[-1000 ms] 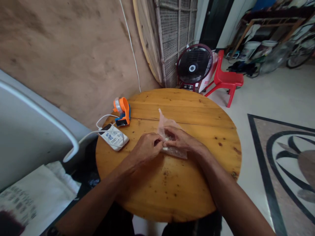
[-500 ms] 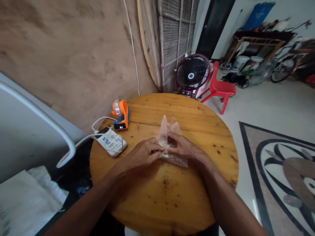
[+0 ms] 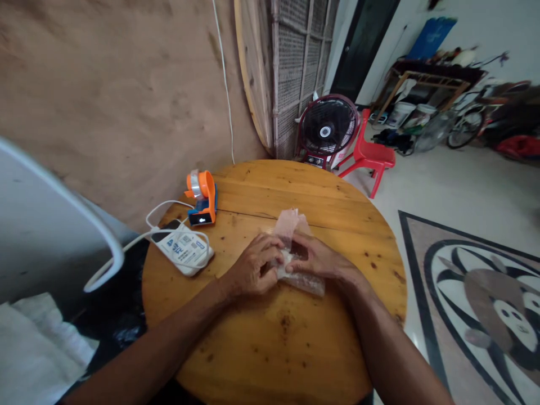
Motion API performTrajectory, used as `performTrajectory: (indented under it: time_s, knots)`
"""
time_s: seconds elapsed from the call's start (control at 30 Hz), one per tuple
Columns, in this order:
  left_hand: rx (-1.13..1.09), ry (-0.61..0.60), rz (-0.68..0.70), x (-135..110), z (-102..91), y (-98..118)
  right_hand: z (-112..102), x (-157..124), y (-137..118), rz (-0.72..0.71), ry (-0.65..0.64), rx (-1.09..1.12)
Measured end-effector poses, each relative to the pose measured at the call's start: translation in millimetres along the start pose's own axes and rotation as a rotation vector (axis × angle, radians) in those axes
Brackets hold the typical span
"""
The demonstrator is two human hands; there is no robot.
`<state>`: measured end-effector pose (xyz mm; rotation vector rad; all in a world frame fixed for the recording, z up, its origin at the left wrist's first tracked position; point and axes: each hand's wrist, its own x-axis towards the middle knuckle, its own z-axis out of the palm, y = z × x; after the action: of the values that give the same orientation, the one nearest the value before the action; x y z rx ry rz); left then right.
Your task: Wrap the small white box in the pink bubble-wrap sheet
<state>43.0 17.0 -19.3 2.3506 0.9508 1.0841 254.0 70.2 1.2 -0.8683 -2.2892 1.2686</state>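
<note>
A sheet of pinkish, clear bubble wrap (image 3: 310, 283) lies partly folded on the round wooden table (image 3: 287, 349). One part of it stands up beyond my fingers, and another lies flat toward me. From the left, my left hand (image 3: 257, 263) grips its edge with bent fingers. My right hand (image 3: 314, 256) holds it from the other side, thumb and fingers curled round a fold. Something whitish shows between the two hands in the wrap, but I cannot make out what it is.
At the table's left lie a white power bank (image 3: 183, 247) with a white cable and an orange tape dispenser (image 3: 205, 191) with a small lit screen by it. Past the far edge stand a fan (image 3: 324, 132) and a red plastic chair (image 3: 371, 154). A white curved tube (image 3: 105, 236) hangs at left.
The standing part of the bubble wrap has folded lower, and the whitish thing between my hands shows more. My left fingers have spread along the wrap. The view has shifted slightly.
</note>
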Motion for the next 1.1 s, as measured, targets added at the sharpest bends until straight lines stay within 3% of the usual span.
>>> performTrajectory:
  time_s: [0.2,0.5,0.67,0.83,1.1]
  knots:
    - [-0.027,0.013,-0.008,-3.6,4.2,-4.2,0.5,1.2,6.9,-0.008,0.045,0.213]
    - [-0.026,-0.018,-0.017,-3.8,5.9,-7.9,11.3,13.4,26.3,0.130,0.314,0.242]
    - [0.007,-0.052,-0.017,-3.8,5.3,-8.6,5.0,18.8,22.7,0.266,0.304,0.456]
    - [0.030,-0.044,-0.005,-4.0,5.7,-8.0,-5.0,26.0,13.3,0.270,0.377,0.580]
    - [0.038,-0.034,-0.008,-3.1,5.6,-6.7,1.4,41.5,31.3,0.274,0.528,0.289]
